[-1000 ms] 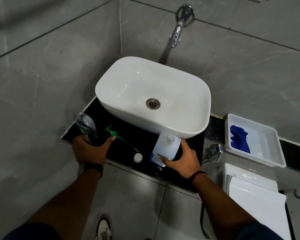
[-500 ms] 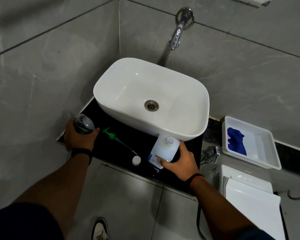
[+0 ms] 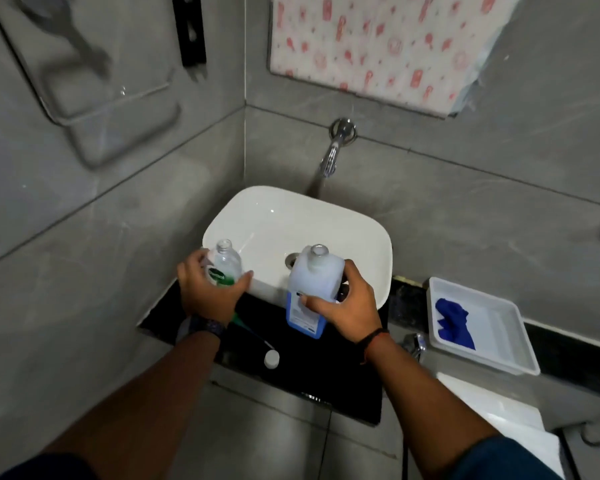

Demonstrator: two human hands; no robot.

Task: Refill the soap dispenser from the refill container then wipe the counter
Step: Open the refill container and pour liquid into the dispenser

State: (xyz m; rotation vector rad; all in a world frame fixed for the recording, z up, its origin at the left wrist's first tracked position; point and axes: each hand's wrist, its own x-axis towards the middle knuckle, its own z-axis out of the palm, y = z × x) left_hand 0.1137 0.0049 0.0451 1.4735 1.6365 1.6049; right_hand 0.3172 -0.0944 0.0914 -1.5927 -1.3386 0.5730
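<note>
My left hand (image 3: 210, 291) grips the clear soap dispenser bottle (image 3: 226, 263), upright and with its neck uncapped, held above the basin's near left rim. The white refill container (image 3: 313, 284) with a blue label is uncapped too; my right hand (image 3: 345, 304) holds it upright over the basin's front edge. On the black counter (image 3: 326, 372) lie the green pump head with its tube (image 3: 248, 327), partly hidden by my left wrist, and a small white cap (image 3: 271, 358). A blue cloth (image 3: 452, 322) lies in a white tray (image 3: 499, 341) at the right.
The white basin (image 3: 326, 223) sits on the counter below a chrome wall tap (image 3: 336, 147). A patterned cloth (image 3: 388, 46) hangs on the back wall and a towel rail (image 3: 94, 109) on the left wall. A white toilet cistern (image 3: 492, 410) stands at the lower right.
Both hands have lifted their bottles off the counter and up in front of the basin. The camera has tilted upward, bringing the hanging cloth and towel rail into view.
</note>
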